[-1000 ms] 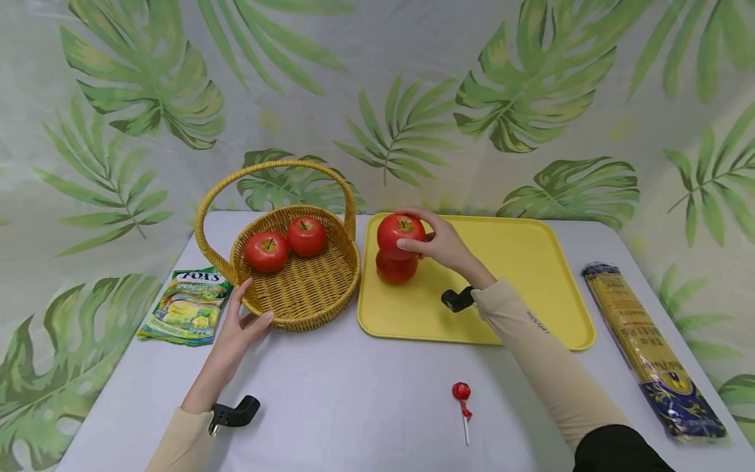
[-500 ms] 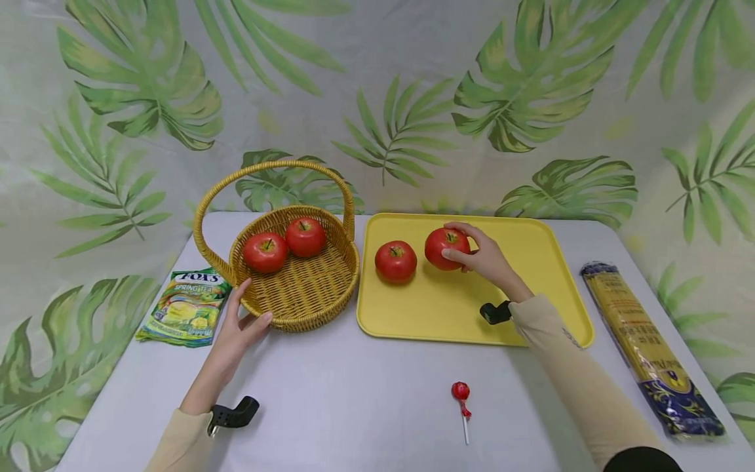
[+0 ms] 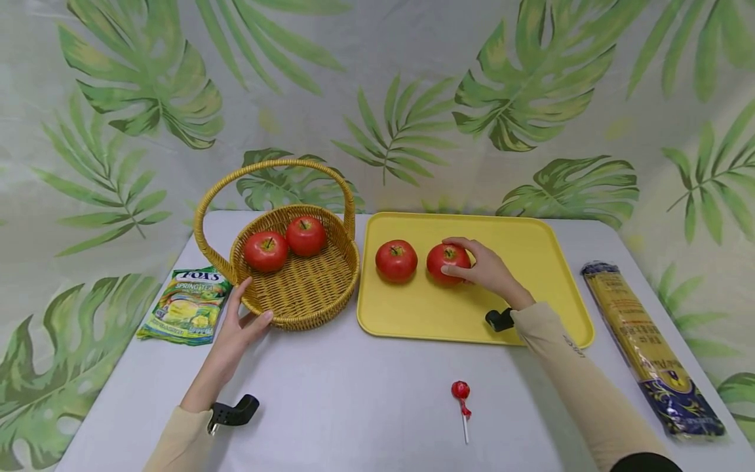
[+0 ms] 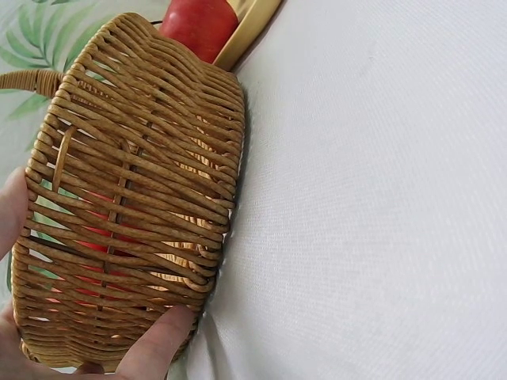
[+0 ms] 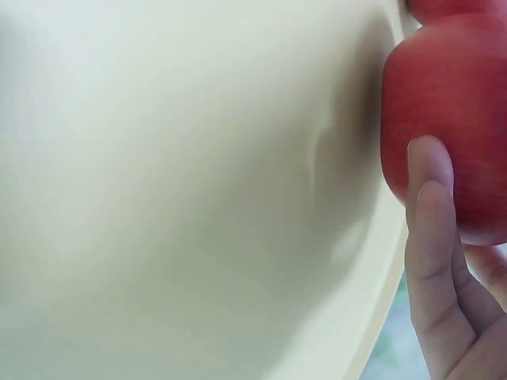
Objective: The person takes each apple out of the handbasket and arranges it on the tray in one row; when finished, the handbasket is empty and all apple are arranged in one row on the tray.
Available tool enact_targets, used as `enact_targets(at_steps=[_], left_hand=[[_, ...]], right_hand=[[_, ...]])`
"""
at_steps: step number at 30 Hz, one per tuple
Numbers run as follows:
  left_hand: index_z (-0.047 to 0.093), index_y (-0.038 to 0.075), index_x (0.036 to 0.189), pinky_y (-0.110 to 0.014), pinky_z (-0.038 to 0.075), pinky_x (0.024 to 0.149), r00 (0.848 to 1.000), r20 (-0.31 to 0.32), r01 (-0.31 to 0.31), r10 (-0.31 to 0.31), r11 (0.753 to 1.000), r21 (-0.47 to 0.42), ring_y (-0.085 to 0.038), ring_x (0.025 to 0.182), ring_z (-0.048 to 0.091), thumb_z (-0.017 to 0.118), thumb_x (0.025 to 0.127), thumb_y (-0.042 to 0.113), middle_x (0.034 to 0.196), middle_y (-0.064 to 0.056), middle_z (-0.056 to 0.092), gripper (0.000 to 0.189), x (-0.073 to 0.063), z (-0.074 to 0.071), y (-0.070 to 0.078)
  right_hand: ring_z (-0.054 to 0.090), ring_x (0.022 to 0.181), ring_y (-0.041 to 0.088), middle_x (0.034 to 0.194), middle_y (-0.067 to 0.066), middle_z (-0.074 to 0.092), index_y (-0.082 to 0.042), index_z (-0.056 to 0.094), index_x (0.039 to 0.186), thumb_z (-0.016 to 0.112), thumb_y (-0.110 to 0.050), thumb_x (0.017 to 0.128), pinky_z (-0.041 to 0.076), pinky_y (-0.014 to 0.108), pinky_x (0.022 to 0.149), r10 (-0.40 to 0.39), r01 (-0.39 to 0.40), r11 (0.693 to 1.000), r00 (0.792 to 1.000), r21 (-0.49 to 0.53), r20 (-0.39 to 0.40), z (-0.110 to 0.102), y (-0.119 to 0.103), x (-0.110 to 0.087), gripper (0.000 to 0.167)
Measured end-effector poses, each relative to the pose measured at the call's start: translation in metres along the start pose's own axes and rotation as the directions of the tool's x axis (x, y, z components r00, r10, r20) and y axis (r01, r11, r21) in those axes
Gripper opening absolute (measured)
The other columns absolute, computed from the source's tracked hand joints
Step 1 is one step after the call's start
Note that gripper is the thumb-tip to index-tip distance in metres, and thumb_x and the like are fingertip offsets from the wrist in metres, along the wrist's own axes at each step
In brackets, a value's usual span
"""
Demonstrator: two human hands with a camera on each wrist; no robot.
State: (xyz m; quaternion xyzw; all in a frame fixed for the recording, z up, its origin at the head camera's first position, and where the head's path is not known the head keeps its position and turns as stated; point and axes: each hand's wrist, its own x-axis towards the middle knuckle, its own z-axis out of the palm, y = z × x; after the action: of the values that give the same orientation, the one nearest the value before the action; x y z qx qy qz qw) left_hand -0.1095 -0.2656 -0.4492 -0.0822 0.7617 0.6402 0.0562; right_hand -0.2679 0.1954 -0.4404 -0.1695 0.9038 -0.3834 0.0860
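Note:
A wicker basket [image 3: 307, 295] with a tall handle stands at the left, holding two red apples [image 3: 266, 252]. My left hand [image 3: 236, 334] holds its near-left side, thumb and a finger at the rim; in the left wrist view a finger [image 4: 162, 340] lies low on the woven wall. On the yellow tray [image 3: 519, 262], my right hand [image 3: 486, 269] grips a red apple [image 3: 442, 264] from its right side. Another apple [image 3: 396, 261] sits just left of it. In the right wrist view, fingers [image 5: 432, 229] press against the gripped apple [image 5: 451, 119].
A green candy bag [image 3: 187, 305] lies left of the basket. Near the front of the white table [image 3: 354, 400] is a red lollipop [image 3: 461, 400]. A long pack of spaghetti [image 3: 651, 354] lies at the right edge. A leaf-patterned cloth [image 3: 413, 98] hangs behind.
My right hand has lifted its apple off the other one, carried it to the right and lowered it onto the tray. My left hand and the basket have stayed put.

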Motion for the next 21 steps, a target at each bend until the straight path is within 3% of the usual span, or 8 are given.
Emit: enact_targets(at_steps=[8,13,16,21], left_hand=[[-0.002,0.031,0.154,-0.040,0.035,0.102,1.000,0.003,-0.012,0.012,1.000,-0.009,-0.046,0.139,0.012,0.056,0.098,0.017,0.157,-0.003,-0.016,0.082,-0.002,0.000,0.003],[-0.002,0.032,0.154,-0.040,0.035,0.102,1.000,0.002,-0.004,0.004,1.000,-0.010,-0.046,0.139,0.011,0.057,0.097,0.018,0.157,-0.004,-0.017,0.083,-0.003,0.000,0.003],[-0.002,0.031,0.154,-0.038,0.036,0.102,1.000,0.003,-0.009,0.009,1.000,-0.007,-0.047,0.139,0.012,0.057,0.097,0.018,0.157,-0.005,-0.016,0.083,-0.003,0.001,0.003],[-0.002,0.029,0.154,-0.036,0.038,0.100,1.000,0.005,-0.012,0.012,1.000,-0.015,-0.046,0.139,0.012,0.056,0.098,0.017,0.157,-0.005,-0.015,0.082,-0.002,0.001,0.003]], right_hand=[[0.060,0.066,0.029,0.135,0.019,0.041,-0.018,0.037,0.143,0.069,-0.042,0.087,0.056,0.036,0.064,0.017,-0.025,0.996,0.995,0.085,0.098,-0.001,0.000,0.001,0.068],[0.062,0.064,0.030,0.135,0.022,0.039,-0.015,0.033,0.145,0.066,-0.039,0.090,0.057,0.039,0.065,0.022,-0.043,0.990,0.988,0.136,0.153,-0.005,-0.002,0.001,0.069],[0.064,0.064,0.033,0.137,0.022,0.038,-0.015,0.035,0.145,0.065,-0.038,0.091,0.057,0.040,0.063,0.012,-0.032,0.988,0.992,0.148,0.129,-0.009,-0.003,0.000,0.067],[0.062,0.057,0.035,0.137,0.021,0.043,-0.014,0.042,0.142,0.064,-0.036,0.092,0.055,0.037,0.055,-0.053,0.052,0.988,0.999,0.143,0.004,-0.015,-0.012,-0.001,0.058]])
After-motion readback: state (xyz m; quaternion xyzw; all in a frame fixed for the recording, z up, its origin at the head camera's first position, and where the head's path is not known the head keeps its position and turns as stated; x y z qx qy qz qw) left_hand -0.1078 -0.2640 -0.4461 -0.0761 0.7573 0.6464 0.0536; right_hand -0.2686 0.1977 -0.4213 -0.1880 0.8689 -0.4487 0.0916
